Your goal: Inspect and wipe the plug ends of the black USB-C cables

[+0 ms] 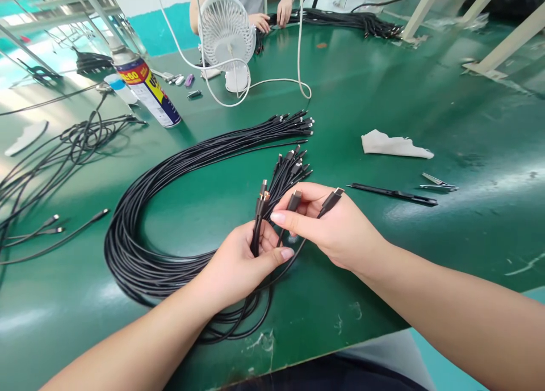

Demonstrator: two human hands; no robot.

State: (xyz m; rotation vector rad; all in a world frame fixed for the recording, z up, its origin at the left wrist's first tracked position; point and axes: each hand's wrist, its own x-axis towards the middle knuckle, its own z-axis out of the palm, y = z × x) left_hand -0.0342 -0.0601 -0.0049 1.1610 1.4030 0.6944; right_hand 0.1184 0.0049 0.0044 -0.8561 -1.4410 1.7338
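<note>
Several black cables with metal-tipped plugs [259, 221] stand upright in my left hand [251, 260], its fingers curled round them. Just to the right, my right hand [332, 223] pinches a black cable plug [293, 201] between thumb and fingers. Another plug [331, 201] pokes out above the same hand, its cable running down between the hands. Behind and left of my hands, a large bundle of black cables [131, 204] lies bent in a U on the green table. Its two ends, full of plugs, point right.
A small white fan [227, 30] with a looping white cord stands at the back, near a spray can [147, 87]. Loose cables [80, 135] lie left. Black tweezers [394, 194], small snips [439, 183] and a white cloth scrap [394, 144] lie right. Opposite, a person's hands [283, 11] touch more cables.
</note>
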